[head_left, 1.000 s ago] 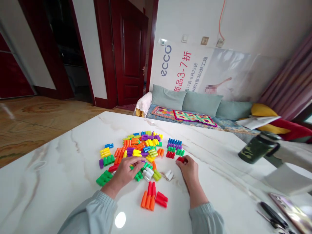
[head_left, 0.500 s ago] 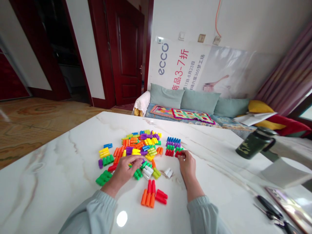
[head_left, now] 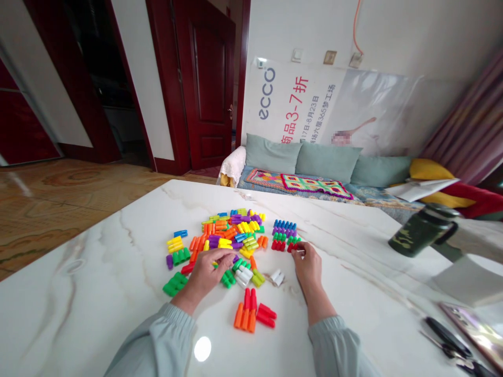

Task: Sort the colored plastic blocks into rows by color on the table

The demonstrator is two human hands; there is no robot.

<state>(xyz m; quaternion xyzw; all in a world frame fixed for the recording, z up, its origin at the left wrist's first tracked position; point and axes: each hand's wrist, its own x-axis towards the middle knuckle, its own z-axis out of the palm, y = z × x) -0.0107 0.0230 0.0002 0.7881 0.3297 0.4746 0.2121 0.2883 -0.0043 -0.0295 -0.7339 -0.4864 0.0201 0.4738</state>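
Observation:
My right hand (head_left: 308,265) is at the right end of a neat stack of building blocks. Its thumb and fingers pinch a red block (head_left: 293,247) in the front row. Behind that are green, purple and blue blocks (head_left: 285,226) in rows. My left hand (head_left: 208,273) hovers at the near side of a loose pile of coloured blocks (head_left: 248,227), fingers curled together; whatever is in them is hidden. White blocks (head_left: 244,276) lie just right of it. Nearer me are joined red and orange blocks (head_left: 245,317) beside a separate red block (head_left: 266,315).
The blocks lie on a white marble-patterned table (head_left: 129,314). On the right stand a dark green flask (head_left: 422,230) and a white box-like object (head_left: 466,280), with a phone (head_left: 475,332) and black-handled scissors (head_left: 448,337) nearer. A sofa (head_left: 306,162) is beyond the far edge.
The whole view has shifted slightly, so everything appears a little further right. Both hands keep nearly the same places relative to the blocks.

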